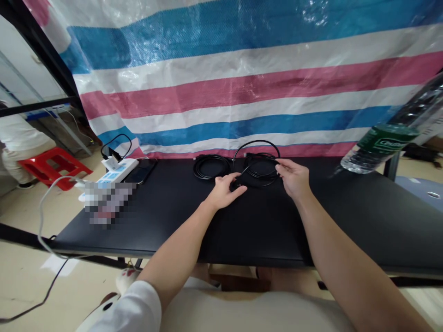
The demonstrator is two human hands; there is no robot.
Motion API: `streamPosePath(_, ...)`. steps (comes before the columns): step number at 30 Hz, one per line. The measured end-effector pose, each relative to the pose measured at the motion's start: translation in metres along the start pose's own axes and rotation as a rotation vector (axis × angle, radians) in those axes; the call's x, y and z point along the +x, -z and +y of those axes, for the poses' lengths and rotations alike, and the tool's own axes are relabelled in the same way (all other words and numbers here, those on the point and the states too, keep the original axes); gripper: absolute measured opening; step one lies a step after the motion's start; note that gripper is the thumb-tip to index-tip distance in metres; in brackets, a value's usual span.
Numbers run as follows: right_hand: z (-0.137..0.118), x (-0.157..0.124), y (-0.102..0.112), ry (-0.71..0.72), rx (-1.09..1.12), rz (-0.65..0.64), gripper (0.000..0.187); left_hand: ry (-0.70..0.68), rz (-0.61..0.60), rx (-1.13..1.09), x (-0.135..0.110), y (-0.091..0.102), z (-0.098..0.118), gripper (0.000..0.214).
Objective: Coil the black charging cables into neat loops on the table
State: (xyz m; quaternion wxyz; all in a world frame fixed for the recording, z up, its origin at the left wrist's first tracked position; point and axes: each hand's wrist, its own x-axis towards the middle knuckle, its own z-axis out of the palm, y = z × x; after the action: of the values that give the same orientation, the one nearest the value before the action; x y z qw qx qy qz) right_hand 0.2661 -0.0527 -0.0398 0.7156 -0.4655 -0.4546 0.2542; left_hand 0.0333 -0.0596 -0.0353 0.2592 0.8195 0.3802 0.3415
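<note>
Two black coils [196, 170], one cable loop [258, 141]. Right hand [294, 178]: grip pinching loop. Left hand [222, 192]: grip spread.

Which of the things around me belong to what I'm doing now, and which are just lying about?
In the work:
- looped black cable, pinched in your right hand, left hand close by
- right cable coil, perhaps the same cable
- left cable coil, probably

Apparently lying about:
- green-labelled water bottle
- white power strip
- smartphone
- red plastic stool

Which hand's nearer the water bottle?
Right. The bottle stands to the right of both hands; the right hand, at the black cable, is closer, while the left hand is farther left.
</note>
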Motion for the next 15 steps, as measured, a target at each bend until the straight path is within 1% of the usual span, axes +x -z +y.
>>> streamPosePath(2,0.000,0.000,0.002,-0.016,-0.028,-0.040,0.031,-0.004,0.073,-0.050,0.003,-0.004,-0.002,0.035)
streamPosePath(3,0.001,0.000,0.005,-0.022,-0.048,-0.030,0.031,0.005,0.126,-0.083,0.004,-0.005,-0.003,0.030)
streamPosePath(4,0.002,0.002,0.008,-0.017,-0.079,0.011,0.031,0.022,0.185,-0.116,0.005,-0.005,-0.004,0.025)
streamPosePath(5,0.004,0.003,0.013,-0.003,-0.128,0.081,0.030,0.049,0.248,-0.147,0.006,-0.004,-0.005,0.020)
streamPosePath(7,0.010,0.008,0.023,0.026,-0.293,0.247,0.026,0.112,0.348,-0.201,0.006,0.001,-0.006,0.012)
streamPosePath(8,0.013,0.010,0.027,0.019,-0.402,0.301,0.021,0.138,0.383,-0.226,0.006,0.003,-0.006,0.014)
streamPosePath(9,0.017,0.011,0.031,-0.007,-0.516,0.318,0.015,0.158,0.413,-0.250,0.005,0.006,-0.006,0.020)
streamPosePath(11,0.023,0.013,0.035,-0.086,-0.702,0.266,0.007,0.181,0.486,-0.297,0.005,0.009,-0.007,0.032)
streamPosePath(12,0.026,0.013,0.036,-0.120,-0.759,0.227,0.006,0.186,0.529,-0.316,0.006,0.011,-0.007,0.038)
streamPosePath(14,0.031,0.012,0.035,-0.168,-0.818,0.186,0.011,0.182,0.634,-0.343,0.009,0.014,-0.009,0.045)
streamPosePath(15,0.032,0.012,0.035,-0.184,-0.829,0.191,0.014,0.180,0.697,-0.358,0.011,0.016,-0.010,0.046)
